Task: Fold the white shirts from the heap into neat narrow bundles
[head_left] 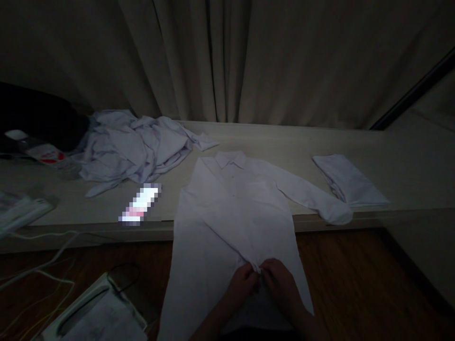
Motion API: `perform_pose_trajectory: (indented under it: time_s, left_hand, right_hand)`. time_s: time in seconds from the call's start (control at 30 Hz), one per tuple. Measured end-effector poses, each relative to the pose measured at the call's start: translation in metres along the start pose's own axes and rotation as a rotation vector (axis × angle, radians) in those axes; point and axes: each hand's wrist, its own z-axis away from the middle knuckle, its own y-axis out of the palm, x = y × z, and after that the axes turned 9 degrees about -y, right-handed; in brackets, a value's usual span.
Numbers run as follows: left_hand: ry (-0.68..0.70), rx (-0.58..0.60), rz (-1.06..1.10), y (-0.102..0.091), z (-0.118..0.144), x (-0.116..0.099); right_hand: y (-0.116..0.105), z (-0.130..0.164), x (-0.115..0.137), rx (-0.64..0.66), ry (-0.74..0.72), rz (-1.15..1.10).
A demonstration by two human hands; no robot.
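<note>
From my feed the room was dim, but the white coat (227,222) lay spread face up on the desk (391,142), collar at the far side, its hem hanging over the near edge toward me. The left sleeve had been folded across the front; the right sleeve (313,199) lay stretched out to the right along the desk edge. My left hand (243,282) and right hand (279,279) met at the cuff of the folded sleeve, fingers closed in a pinch on the cloth, just touching each other. I judged the folding to be at an early stage: one sleeve in, the other not, the body unfolded. One folded garment (350,182) sat finished at the far right, and a crumpled pile of white garments (131,147) waited at the far left.
</note>
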Motion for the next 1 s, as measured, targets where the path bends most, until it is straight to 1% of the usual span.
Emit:
perform_pose_trajectory:
  time_s: [0.1,0.23,0.37,0.47,0.57,0.67,0.7,0.77,0.87,1.0]
  left_hand:
    - [0.029,-0.058,-0.164,-0.003,-0.001,-0.004]
    - [0.037,-0.093,-0.254,-0.007,-0.002,-0.009]
    - [0.053,-0.063,-0.298,-0.007,0.000,-0.012]
    - [0.074,0.005,-0.298,-0.005,0.002,-0.017]
    - [0.092,0.094,-0.251,-0.006,0.001,-0.023]
    - [0.074,0.117,-0.151,-0.012,-0.001,-0.025]
    - [0.059,0.120,-0.124,-0.014,-0.001,-0.024]
    - [0.017,0.131,-0.077,-0.016,-0.002,-0.021]
    - [-0.049,0.090,0.019,-0.012,-0.002,-0.016]
    - [-0.164,0.015,0.156,0.001,0.000,-0.011]
  right_hand:
    - [0.001,0.000,0.001,0.005,0.087,0.042]
    - [0.001,0.001,0.000,0.044,0.202,0.002]
    - [-0.001,-0.001,-0.001,0.088,0.231,-0.087]
    - [-0.004,-0.006,0.002,0.079,0.236,-0.033]
    - [-0.012,-0.013,0.009,0.061,0.230,0.009]
    - [-0.021,-0.016,0.015,0.058,0.164,-0.135]
    - [-0.024,-0.016,0.016,0.037,0.163,-0.178]
    - [-0.027,-0.015,0.016,-0.024,0.222,-0.223]
    - [-0.027,-0.012,0.016,-0.070,0.320,-0.269]
    - [-0.023,-0.009,0.018,-0.057,0.298,-0.280]
